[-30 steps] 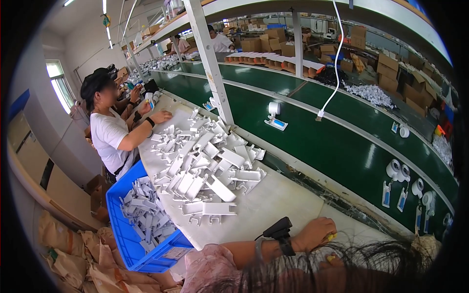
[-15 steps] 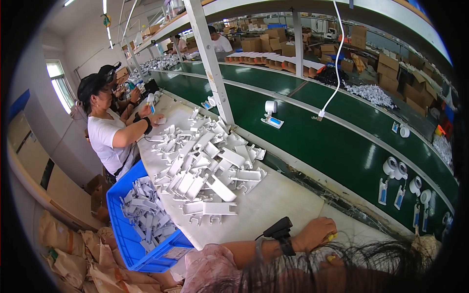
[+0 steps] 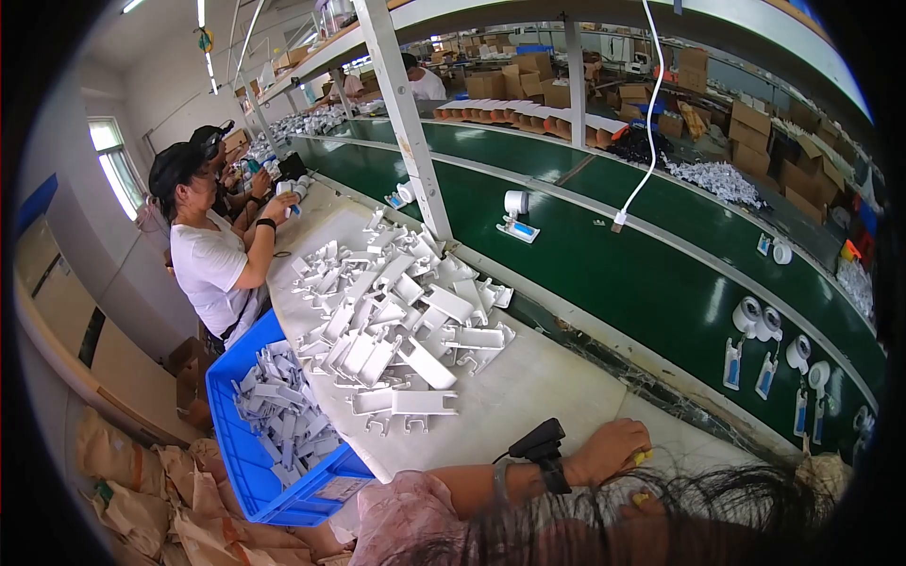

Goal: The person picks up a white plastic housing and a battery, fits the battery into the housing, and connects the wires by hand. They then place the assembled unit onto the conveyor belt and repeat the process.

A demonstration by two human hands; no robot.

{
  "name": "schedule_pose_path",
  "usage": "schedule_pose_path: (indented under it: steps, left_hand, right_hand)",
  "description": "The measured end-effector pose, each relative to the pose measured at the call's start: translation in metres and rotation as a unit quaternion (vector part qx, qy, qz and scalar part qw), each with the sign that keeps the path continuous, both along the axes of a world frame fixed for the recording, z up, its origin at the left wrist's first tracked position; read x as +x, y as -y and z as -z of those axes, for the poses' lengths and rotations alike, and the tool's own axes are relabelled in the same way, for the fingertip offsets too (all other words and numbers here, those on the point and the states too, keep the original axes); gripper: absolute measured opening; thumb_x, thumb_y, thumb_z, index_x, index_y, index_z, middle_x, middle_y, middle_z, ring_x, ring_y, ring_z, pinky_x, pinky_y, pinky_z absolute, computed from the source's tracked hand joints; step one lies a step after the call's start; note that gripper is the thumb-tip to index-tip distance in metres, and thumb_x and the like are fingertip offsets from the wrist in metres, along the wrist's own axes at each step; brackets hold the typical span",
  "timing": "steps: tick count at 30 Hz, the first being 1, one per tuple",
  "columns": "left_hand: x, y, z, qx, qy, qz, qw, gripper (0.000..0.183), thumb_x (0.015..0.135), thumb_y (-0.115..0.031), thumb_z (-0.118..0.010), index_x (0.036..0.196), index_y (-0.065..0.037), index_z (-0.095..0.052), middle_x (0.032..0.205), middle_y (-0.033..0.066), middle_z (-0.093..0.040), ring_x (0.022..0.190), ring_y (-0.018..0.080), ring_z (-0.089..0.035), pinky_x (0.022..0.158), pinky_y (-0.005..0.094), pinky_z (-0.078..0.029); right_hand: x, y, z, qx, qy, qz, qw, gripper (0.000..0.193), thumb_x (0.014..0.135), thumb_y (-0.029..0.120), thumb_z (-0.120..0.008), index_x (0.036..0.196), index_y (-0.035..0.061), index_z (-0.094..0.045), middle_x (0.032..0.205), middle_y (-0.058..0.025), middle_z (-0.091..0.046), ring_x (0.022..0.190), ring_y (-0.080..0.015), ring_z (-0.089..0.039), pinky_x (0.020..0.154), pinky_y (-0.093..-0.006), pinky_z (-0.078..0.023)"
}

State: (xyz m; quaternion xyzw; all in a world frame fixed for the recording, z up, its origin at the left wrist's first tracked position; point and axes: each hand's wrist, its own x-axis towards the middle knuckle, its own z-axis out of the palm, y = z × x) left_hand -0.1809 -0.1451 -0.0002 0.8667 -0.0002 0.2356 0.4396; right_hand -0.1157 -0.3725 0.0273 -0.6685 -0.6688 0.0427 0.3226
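Observation:
My left hand (image 3: pixel 609 451) rests low over the near right part of the white worktable (image 3: pixel 528 387), its fingers curled and closed. Small yellow bits show at its fingertips; whether they are finger covers or something held is unclear. Just below it, my right hand (image 3: pixel 645 514) is mostly covered by strands of hair, with another yellow spot at a fingertip. What lies between the two hands is hidden. A black strap with a dark device (image 3: pixel 538 441) sits round my left wrist. Left of my hands lies a large heap of white plastic housings (image 3: pixel 396 311).
A blue crate (image 3: pixel 226 415) of grey-white parts stands against the table's left edge. Beyond the table runs a green conveyor belt (image 3: pixel 604 264) carrying white assemblies with blue strips. A metal post (image 3: pixel 406 123) rises at the table's far edge. A co-worker (image 3: pixel 203 245) stands at left.
The assemblies on the near belt have shifted slightly left and away. The co-worker has raised their hands, holding a white and blue piece. My own hands look nearly still.

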Motion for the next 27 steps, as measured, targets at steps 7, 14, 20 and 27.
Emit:
schedule_pose_path:
  steps: [7,14,20,27]
  left_hand:
    - [-0.003,0.001,-0.001,0.0,0.0,-0.005,1.0,0.016,0.077,0.0,-0.058,0.092,-0.005,-0.057,0.1,0.0107,-0.056,0.096,0.0327,-0.05,0.084,0.0416,-0.04]
    - [-0.003,0.001,-0.001,0.005,-0.002,-0.006,1.0,0.017,0.077,0.0,-0.058,0.092,-0.005,-0.057,0.101,0.0107,-0.055,0.097,0.0328,-0.049,0.084,0.0416,-0.04]
    - [-0.003,0.002,-0.002,0.003,-0.001,-0.005,1.0,0.016,0.077,0.0,-0.058,0.093,-0.005,-0.057,0.101,0.0109,-0.055,0.098,0.0329,-0.049,0.084,0.0416,-0.04]
    - [-0.003,0.001,-0.002,0.001,0.002,-0.008,1.0,0.016,0.077,0.0,-0.059,0.092,-0.005,-0.057,0.101,0.0109,-0.055,0.097,0.0332,-0.05,0.084,0.0418,-0.04]
  right_hand:
    - [0.0,0.001,-0.001,-0.026,-0.005,-0.001,1.0,0.06,0.076,0.006,-0.07,0.132,0.0032,-0.048,0.135,-0.0226,-0.045,0.121,-0.0437,-0.045,0.1,-0.0496,-0.038]
    - [-0.002,0.001,-0.002,-0.023,-0.003,0.005,1.0,0.06,0.077,0.007,-0.07,0.132,0.0034,-0.048,0.135,-0.0224,-0.044,0.122,-0.0431,-0.045,0.1,-0.0496,-0.038]
    - [-0.001,0.002,0.0,-0.051,0.003,0.007,0.999,0.059,0.077,0.008,-0.071,0.131,0.0033,-0.049,0.135,-0.0219,-0.045,0.123,-0.0422,-0.044,0.101,-0.0489,-0.037]
    - [-0.002,-0.001,-0.007,-0.045,-0.007,0.011,0.999,0.058,0.077,0.009,-0.071,0.13,0.0031,-0.05,0.134,-0.0216,-0.046,0.124,-0.0415,-0.044,0.102,-0.0483,-0.037]
